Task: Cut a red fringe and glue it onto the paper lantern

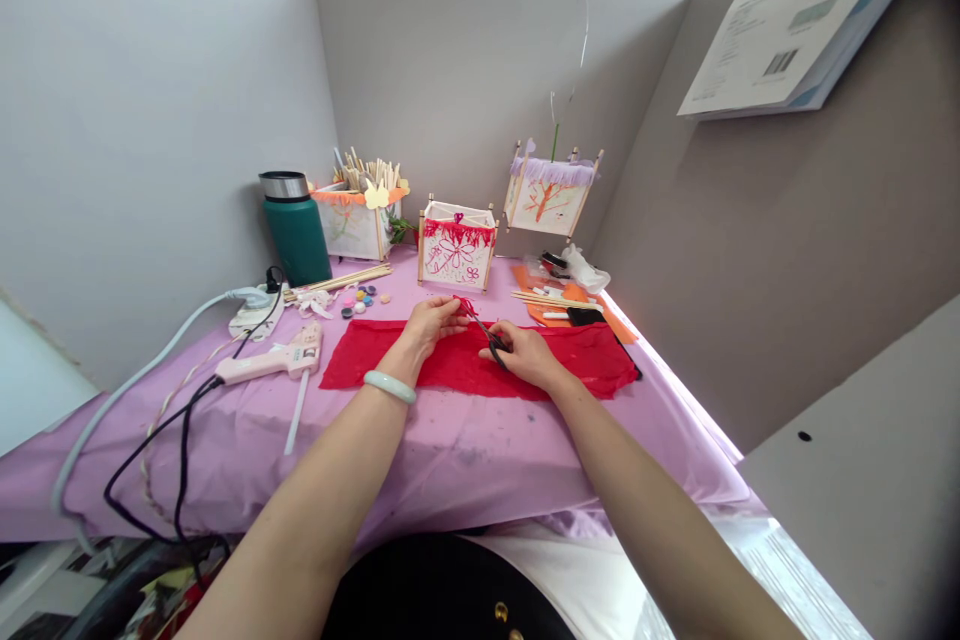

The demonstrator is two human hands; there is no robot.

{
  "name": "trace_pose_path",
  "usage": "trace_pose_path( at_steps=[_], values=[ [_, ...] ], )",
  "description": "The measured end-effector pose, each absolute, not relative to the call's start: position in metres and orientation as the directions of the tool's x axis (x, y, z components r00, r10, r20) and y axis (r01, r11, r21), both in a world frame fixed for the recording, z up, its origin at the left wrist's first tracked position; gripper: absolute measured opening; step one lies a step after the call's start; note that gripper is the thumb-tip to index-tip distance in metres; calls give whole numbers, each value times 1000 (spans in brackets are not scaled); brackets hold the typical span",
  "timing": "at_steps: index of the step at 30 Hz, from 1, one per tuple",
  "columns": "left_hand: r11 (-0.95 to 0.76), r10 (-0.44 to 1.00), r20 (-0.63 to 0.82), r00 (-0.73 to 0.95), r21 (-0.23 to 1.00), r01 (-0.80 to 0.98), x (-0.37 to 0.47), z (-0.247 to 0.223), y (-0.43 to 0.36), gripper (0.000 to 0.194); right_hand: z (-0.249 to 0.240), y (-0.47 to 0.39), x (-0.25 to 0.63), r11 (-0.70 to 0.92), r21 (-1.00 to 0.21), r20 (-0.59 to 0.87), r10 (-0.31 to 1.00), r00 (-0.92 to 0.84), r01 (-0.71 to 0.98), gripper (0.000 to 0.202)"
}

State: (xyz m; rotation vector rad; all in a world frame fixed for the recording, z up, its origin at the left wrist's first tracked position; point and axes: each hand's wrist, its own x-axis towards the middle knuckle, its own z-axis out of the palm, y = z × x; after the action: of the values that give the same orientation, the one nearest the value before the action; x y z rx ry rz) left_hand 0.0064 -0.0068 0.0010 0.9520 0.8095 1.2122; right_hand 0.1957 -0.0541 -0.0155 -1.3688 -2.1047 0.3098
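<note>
My left hand (435, 322) pinches a small bunch of red strips (465, 305) above the red cloth (375, 345). Black-handled scissors (498, 344) are in my right hand (523, 352), their blades pointing up and left to the red strips. Beneath both hands, the red cloth lies spread across the purple table cover (450, 440). Just behind the hands stands a white box lantern (457, 255) with stick corners, a red fringe and red flower drawings.
At left are a teal bottle (296, 235), a pink glue gun (277, 360) and cables. Behind stands a box of sticks (352, 225); a purple-fringed lantern (551, 200) hangs at back right. Thin sticks (555, 300) and orange sheets (622, 322) lie to the right.
</note>
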Motion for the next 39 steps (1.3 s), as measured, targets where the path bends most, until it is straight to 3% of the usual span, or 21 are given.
trace_pose_path(
  at_steps=[20,39],
  values=[
    [107,985,-32,167,881,-460,4,0,-3,3,-18,-52,196,438,-491,371,887,-274,753,35],
    [84,984,-15,179,918,-388,5,1,-5,6,-17,-53,196,438,-498,362,889,-280,748,35]
  ],
)
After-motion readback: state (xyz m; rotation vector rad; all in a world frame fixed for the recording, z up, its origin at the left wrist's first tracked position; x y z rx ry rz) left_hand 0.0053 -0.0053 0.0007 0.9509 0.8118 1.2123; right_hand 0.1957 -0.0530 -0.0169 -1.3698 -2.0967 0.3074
